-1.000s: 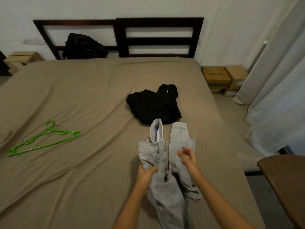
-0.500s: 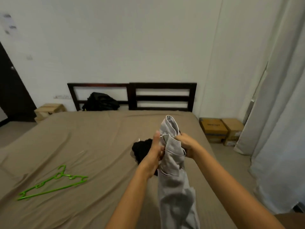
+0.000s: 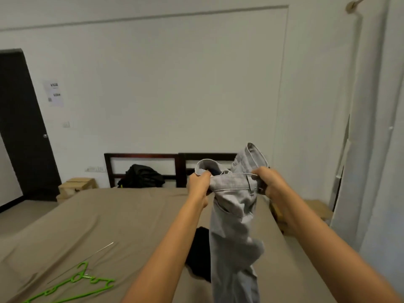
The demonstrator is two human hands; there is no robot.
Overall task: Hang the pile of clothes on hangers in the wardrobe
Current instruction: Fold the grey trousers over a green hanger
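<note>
The left hand [image 3: 199, 185] pinches the trousers [image 3: 235, 217] at one waistband end; they hang limp below both hands; the right hand [image 3: 269, 182] grips the other end. Probably soft, light and floppy; the waistband seems the firmest hold.

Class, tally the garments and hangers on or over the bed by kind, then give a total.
Garments: 2 (grey trousers, black garment)
Hangers: 2 (green hanger, wire hanger)
Total: 4
</note>
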